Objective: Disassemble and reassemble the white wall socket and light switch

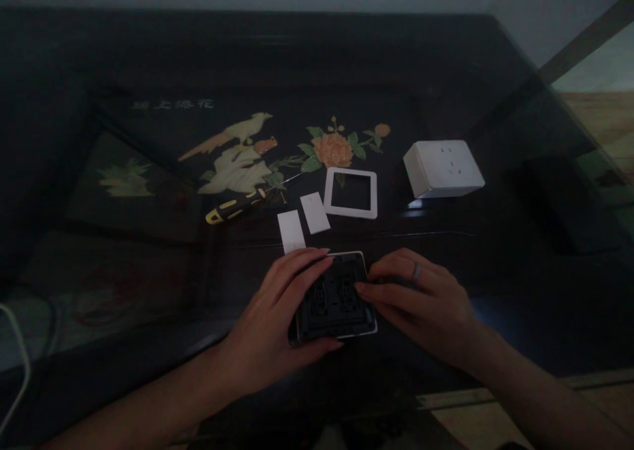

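A black switch module with a thin white rim (337,304) lies near the table's front edge. My left hand (277,311) grips it from the left, fingers along its far edge and thumb along its near edge. My right hand (421,298) is at its right side, fingers bent together, with fingertips touching the module's right part; anything pinched there is too small to make out. Beyond the module lie two white rectangular plates, one on the left (291,230) and one on the right (315,213). A white square frame (351,211) rests beside them.
A yellow-and-black screwdriver (236,206) lies left of the plates, its shaft pointing right. At the right stands a white box (443,168) with a socket picture. The dark glossy table (347,53) shows a bird-and-flower design. A white cable (22,351) hangs at the far left.
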`<move>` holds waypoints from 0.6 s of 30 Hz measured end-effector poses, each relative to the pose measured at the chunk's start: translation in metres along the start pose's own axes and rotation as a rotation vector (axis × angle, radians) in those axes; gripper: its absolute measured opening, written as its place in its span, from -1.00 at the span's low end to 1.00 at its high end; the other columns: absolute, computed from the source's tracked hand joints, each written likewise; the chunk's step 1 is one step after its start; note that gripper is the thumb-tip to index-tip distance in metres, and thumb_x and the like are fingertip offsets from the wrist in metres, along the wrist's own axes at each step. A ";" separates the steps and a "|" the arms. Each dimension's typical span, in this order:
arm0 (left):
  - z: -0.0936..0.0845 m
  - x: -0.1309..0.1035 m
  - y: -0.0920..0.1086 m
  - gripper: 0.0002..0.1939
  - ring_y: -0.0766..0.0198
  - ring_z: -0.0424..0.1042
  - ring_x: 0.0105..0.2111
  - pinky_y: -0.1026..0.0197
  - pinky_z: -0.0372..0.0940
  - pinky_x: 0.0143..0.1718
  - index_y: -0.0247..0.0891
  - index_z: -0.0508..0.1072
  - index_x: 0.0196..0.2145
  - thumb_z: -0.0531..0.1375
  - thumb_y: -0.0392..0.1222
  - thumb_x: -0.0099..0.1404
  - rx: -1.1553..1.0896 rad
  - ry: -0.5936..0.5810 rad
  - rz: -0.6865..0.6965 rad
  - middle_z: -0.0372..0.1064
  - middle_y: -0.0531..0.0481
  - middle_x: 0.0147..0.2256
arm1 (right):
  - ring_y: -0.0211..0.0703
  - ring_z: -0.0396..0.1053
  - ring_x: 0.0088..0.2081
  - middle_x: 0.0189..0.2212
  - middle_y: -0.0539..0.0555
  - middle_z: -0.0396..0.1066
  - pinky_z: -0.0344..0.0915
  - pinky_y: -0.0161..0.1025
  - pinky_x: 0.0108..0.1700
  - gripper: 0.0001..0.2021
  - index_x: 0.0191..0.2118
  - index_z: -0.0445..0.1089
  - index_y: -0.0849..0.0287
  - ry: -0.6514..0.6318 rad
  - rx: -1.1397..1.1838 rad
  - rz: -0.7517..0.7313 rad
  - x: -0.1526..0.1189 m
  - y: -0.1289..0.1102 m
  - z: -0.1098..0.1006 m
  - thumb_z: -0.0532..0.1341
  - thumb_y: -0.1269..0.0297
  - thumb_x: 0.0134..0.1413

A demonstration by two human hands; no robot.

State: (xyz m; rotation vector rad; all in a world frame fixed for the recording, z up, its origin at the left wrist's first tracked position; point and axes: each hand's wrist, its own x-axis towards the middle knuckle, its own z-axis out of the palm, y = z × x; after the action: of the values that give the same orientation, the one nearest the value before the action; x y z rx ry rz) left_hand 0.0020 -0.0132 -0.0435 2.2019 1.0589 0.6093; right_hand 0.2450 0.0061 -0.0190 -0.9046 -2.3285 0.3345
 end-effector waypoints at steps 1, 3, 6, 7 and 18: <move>0.000 0.000 0.000 -0.17 -0.04 0.11 0.26 -0.14 0.16 0.28 -0.17 0.01 0.32 0.32 -0.01 0.24 -0.001 0.000 0.001 0.09 -0.23 0.26 | -0.22 0.43 -0.36 -0.39 0.08 0.49 0.43 -0.28 -0.38 -0.86 -0.28 0.51 0.19 0.000 0.000 0.001 0.000 0.000 0.000 0.19 0.44 0.25; 0.000 0.000 0.000 -0.16 -0.06 0.11 0.26 -0.17 0.18 0.26 -0.15 0.00 0.32 0.33 -0.01 0.24 -0.002 0.002 0.000 0.09 -0.23 0.25 | -0.21 0.44 -0.34 -0.38 0.08 0.50 0.44 -0.27 -0.37 -0.86 -0.26 0.51 0.18 -0.008 0.013 0.002 -0.001 0.001 -0.002 0.19 0.44 0.25; 0.001 0.000 -0.001 -0.14 -0.10 0.11 0.26 -0.22 0.18 0.25 -0.12 -0.02 0.33 0.33 0.01 0.23 -0.002 -0.003 -0.005 0.08 -0.23 0.26 | -0.20 0.46 -0.34 -0.36 0.10 0.51 0.45 -0.26 -0.36 -0.86 -0.25 0.51 0.19 -0.023 0.034 0.009 0.000 0.001 -0.003 0.18 0.42 0.26; 0.001 0.000 -0.001 -0.14 -0.10 0.11 0.27 -0.22 0.18 0.25 -0.11 -0.02 0.33 0.33 0.01 0.23 -0.003 -0.003 -0.004 0.07 -0.23 0.26 | -0.20 0.46 -0.34 -0.36 0.10 0.51 0.45 -0.26 -0.37 -0.85 -0.26 0.51 0.19 -0.023 0.033 0.010 0.000 0.001 -0.003 0.18 0.42 0.26; 0.001 -0.001 0.000 -0.16 -0.05 0.10 0.26 -0.14 0.16 0.27 -0.14 0.01 0.32 0.33 0.00 0.23 -0.022 0.009 0.002 0.08 -0.21 0.26 | -0.25 0.48 -0.34 -0.37 0.06 0.48 0.46 -0.31 -0.35 -0.89 -0.30 0.52 0.16 0.001 0.165 0.150 0.001 -0.001 -0.001 0.24 0.44 0.20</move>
State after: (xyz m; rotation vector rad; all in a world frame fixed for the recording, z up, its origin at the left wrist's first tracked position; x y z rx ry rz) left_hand 0.0016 -0.0146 -0.0443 2.1835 1.0498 0.6302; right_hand 0.2442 0.0057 -0.0173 -0.9976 -2.2000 0.5798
